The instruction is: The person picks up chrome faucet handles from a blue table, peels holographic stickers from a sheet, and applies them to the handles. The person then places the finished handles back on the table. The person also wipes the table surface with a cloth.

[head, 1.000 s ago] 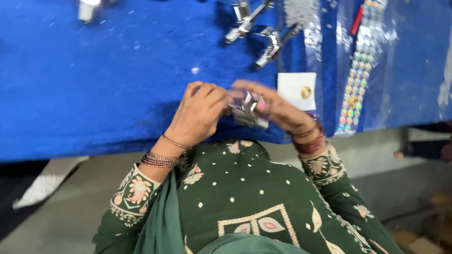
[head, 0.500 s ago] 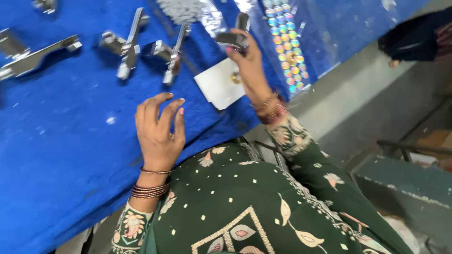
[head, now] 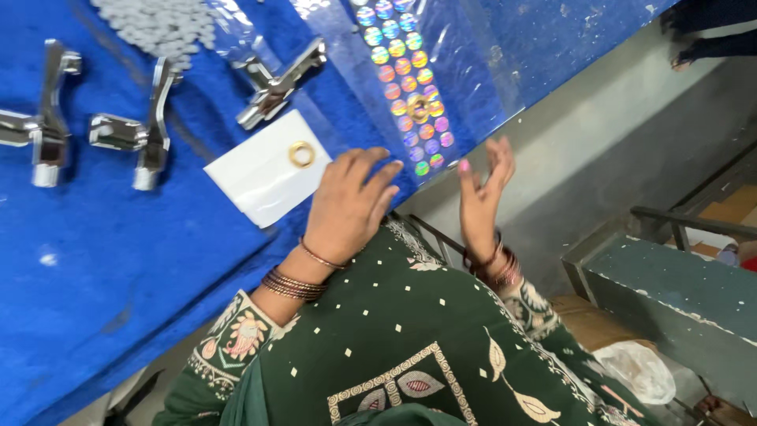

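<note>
While the left hand [head: 347, 205] lies flat and empty on the blue table [head: 118, 260], steadying beside the white card [head: 256, 177], the right hand [head: 481, 193] hovers open past the edge, holding nothing.

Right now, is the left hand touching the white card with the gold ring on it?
Apart. The head view shows the left hand resting on the blue table cover, with a strip of blue visible between its fingers and the white card.

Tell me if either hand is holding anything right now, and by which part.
Nothing is held. The left hand rests palm-down on the blue table beside the white card; the right hand is open and empty past the table's edge.
</note>
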A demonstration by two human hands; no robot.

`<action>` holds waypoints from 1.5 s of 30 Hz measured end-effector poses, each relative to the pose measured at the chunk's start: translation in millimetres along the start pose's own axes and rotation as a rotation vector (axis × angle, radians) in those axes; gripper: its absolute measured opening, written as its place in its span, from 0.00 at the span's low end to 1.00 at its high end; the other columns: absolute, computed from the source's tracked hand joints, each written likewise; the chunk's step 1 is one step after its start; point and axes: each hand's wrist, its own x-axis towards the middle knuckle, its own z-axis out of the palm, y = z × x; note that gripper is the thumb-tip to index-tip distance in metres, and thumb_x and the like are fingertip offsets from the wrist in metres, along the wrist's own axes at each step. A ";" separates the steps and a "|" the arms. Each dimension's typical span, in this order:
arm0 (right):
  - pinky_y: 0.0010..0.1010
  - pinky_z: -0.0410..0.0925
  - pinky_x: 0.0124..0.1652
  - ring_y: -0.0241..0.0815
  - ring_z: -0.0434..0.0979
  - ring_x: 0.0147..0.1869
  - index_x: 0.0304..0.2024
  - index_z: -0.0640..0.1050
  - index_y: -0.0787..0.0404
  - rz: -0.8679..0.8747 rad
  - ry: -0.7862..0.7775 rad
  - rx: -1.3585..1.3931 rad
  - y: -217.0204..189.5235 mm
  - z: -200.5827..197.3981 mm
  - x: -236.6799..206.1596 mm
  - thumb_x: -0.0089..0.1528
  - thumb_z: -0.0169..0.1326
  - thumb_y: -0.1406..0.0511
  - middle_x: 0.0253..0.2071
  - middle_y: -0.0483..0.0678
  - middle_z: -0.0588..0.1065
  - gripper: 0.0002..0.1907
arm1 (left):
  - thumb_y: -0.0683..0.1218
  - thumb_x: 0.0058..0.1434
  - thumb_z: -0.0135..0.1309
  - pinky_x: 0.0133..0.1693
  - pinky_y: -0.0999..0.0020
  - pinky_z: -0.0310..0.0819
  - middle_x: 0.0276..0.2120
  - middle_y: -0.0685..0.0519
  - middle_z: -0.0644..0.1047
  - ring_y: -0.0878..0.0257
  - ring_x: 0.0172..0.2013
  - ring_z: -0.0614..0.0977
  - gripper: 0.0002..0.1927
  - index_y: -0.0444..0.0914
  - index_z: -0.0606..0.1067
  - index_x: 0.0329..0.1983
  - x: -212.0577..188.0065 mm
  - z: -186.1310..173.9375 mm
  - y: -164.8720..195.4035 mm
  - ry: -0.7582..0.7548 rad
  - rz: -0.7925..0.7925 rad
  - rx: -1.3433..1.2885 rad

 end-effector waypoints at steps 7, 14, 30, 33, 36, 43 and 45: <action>0.29 0.66 0.60 0.36 0.73 0.58 0.58 0.66 0.63 0.323 -0.373 0.513 56.0 -30.5 -2.0 0.71 0.52 0.68 0.51 0.47 0.74 0.15 | 0.49 0.64 0.60 0.53 0.54 0.68 0.59 0.48 0.72 0.49 0.57 0.72 0.23 0.39 0.74 0.60 34.7 63.9 16.3 -0.096 -0.043 0.032; 0.26 0.69 0.57 0.34 0.74 0.56 0.57 0.69 0.64 0.152 -0.382 0.530 27.9 -43.3 40.3 0.71 0.53 0.74 0.51 0.47 0.74 0.13 | 0.53 0.60 0.61 0.53 0.54 0.66 0.53 0.49 0.74 0.50 0.55 0.73 0.22 0.38 0.77 0.55 61.1 91.0 35.7 -0.006 -0.026 0.090; 0.35 0.68 0.51 0.47 0.76 0.49 0.47 0.77 0.64 -0.609 -0.410 -0.267 -53.5 -36.2 92.4 0.65 0.59 0.77 0.46 0.49 0.77 0.10 | 0.44 0.59 0.58 0.46 0.55 0.69 0.36 0.49 0.73 0.51 0.43 0.76 0.05 0.37 0.79 0.33 81.0 115.6 9.4 0.125 -0.036 -0.026; 0.38 0.67 0.53 0.49 0.77 0.51 0.45 0.80 0.61 -0.794 -0.302 -0.399 -58.7 -35.0 92.1 0.62 0.63 0.76 0.45 0.46 0.78 0.11 | 0.44 0.59 0.58 0.47 0.56 0.70 0.36 0.49 0.74 0.51 0.43 0.75 0.06 0.36 0.79 0.32 83.3 116.8 5.7 0.126 -0.075 -0.055; 0.39 0.67 0.50 0.47 0.77 0.50 0.44 0.82 0.59 -0.991 -0.170 -0.512 -57.0 -30.2 91.2 0.60 0.67 0.74 0.45 0.44 0.79 0.12 | 0.43 0.59 0.58 0.47 0.56 0.70 0.36 0.49 0.74 0.51 0.43 0.76 0.05 0.36 0.80 0.32 83.9 119.7 4.8 0.145 -0.108 -0.095; 0.31 0.71 0.58 0.43 0.80 0.58 0.47 0.79 0.58 -0.615 -0.267 -0.161 -84.0 -22.8 88.4 0.67 0.60 0.74 0.53 0.44 0.80 0.09 | 0.42 0.55 0.54 0.44 0.53 0.69 0.38 0.47 0.75 0.49 0.44 0.76 0.08 0.36 0.80 0.36 84.6 83.9 -8.2 0.160 -0.163 0.003; 0.34 0.68 0.61 0.46 0.76 0.64 0.50 0.79 0.59 -0.513 -0.413 -0.107 -107.9 -16.9 99.0 0.66 0.60 0.71 0.59 0.48 0.76 0.10 | 0.41 0.58 0.52 0.47 0.52 0.68 0.43 0.46 0.75 0.48 0.46 0.75 0.10 0.36 0.79 0.42 75.6 51.8 -28.1 0.307 -0.212 0.146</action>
